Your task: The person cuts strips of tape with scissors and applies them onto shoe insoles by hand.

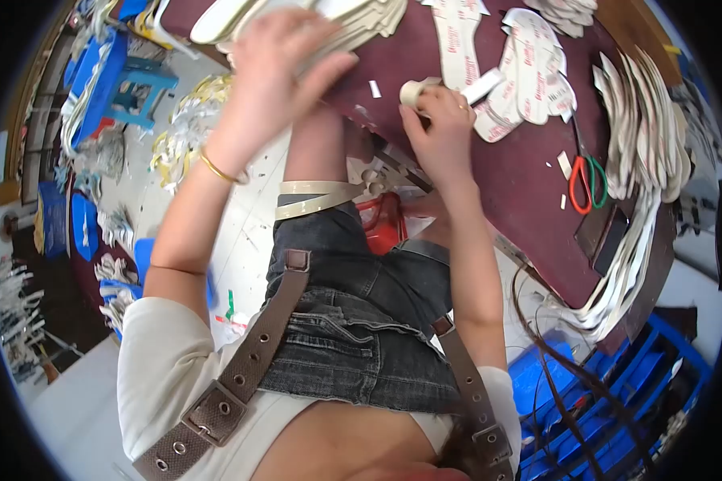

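My left hand point(281, 68) is raised near the left end of the maroon table point(521, 184), its thumb stretched out and its fingers partly blurred. Cream sole-shaped pieces point(369, 24) lie beside and behind it. My right hand point(444, 120) has its fingers round a small cream roll point(411, 94) over the table. Just to its right is a short white strip point(484, 86). Flat pieces with red print point(532, 68) overlap beyond that strip, and another printed piece point(457, 44) lies above the hand. A cream band point(317, 199) lies across my thigh.
Scissors with red and green handles point(588, 186) and a dark phone-like object point(610, 240) rest on the table's right part. Stacked pieces point(642, 128) line the right edge. Blue crates point(610, 393) stand lower right; a blue stool point(140, 92) and scraps point(186, 132) are at left.
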The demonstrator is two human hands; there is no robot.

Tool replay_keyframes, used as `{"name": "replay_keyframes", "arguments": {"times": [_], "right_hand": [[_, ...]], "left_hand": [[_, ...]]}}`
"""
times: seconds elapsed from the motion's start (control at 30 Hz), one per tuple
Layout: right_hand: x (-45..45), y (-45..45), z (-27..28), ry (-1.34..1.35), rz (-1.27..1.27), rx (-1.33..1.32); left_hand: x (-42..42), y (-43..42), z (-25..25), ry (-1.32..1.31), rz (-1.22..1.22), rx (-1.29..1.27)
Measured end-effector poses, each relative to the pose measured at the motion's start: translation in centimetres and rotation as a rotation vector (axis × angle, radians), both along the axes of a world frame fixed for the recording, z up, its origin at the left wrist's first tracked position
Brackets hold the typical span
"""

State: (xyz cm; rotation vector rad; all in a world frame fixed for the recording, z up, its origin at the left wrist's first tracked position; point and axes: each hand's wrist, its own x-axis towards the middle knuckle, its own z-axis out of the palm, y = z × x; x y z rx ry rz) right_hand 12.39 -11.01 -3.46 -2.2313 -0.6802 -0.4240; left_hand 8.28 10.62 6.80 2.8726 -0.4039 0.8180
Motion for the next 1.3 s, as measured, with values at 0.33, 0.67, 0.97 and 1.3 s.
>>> {"name": "replay_keyframes", "arguments": {"times": [0.33,0.67,0.97,1.3], "right_hand": [[-17.0,-25.0,8.9,1.028,-0.426,-0.519],[-12.0,-7.2,4.5,0.565,0.349,-0.404],[-12.5,-9.2,4.0,0.532,0.284,-0.373],[-10.5,4.5,-6.3,0.215,0.412,-0.2]], "left_hand": [[-12.4,5.5,-16.4,0.765,0.1,-0.631],[-0.4,0.7,-2.3,-0.31,0.181,-0.162],[4.2,7.3,-0.6,0.371,-0.08,-0.001],[-10.3,2.5,-17.3,0.81,-0.352,-0.95]]}}
